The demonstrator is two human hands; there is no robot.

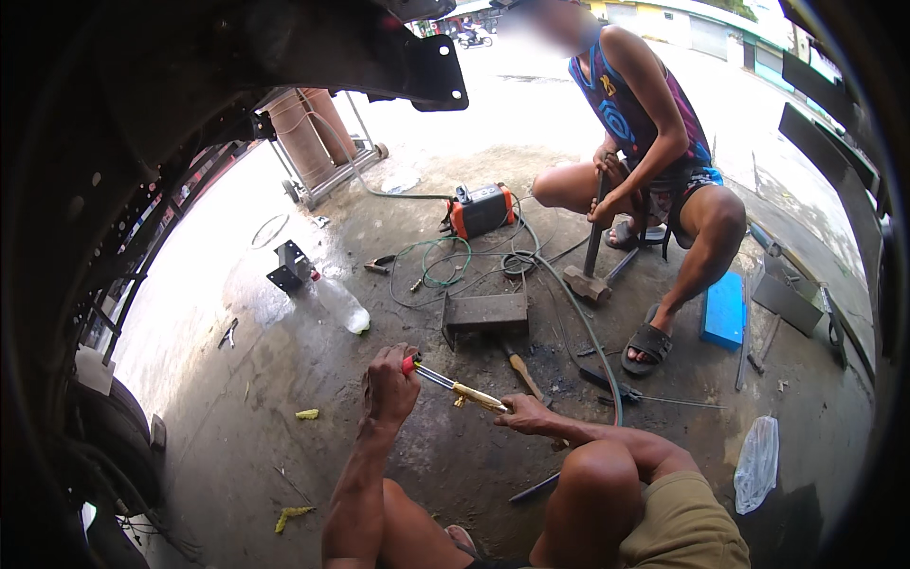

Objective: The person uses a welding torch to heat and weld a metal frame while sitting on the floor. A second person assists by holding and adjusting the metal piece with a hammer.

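My right hand (526,415) is closed around the rear of a cutting torch (479,395), a brass body with slim silver tubes that run up to the left. At the far end of those tubes, my left hand (391,387) is closed on a small red object (410,363), possibly a lighter. My fingers and the object partly hide the torch's tip. Just beyond the torch lie a dark steel channel piece (488,311) and a wooden-handled tool (527,376). No flame shows.
Facing me, a person (645,123) squats, gripping a sledgehammer (590,275) upright. Hoses and cables (569,299) snake past an orange-black machine (482,211). Around lie a plastic bottle (339,305), a blue box (723,311) and a plastic bag (756,465). A dark vehicle frame (417,71) overhangs the upper left.
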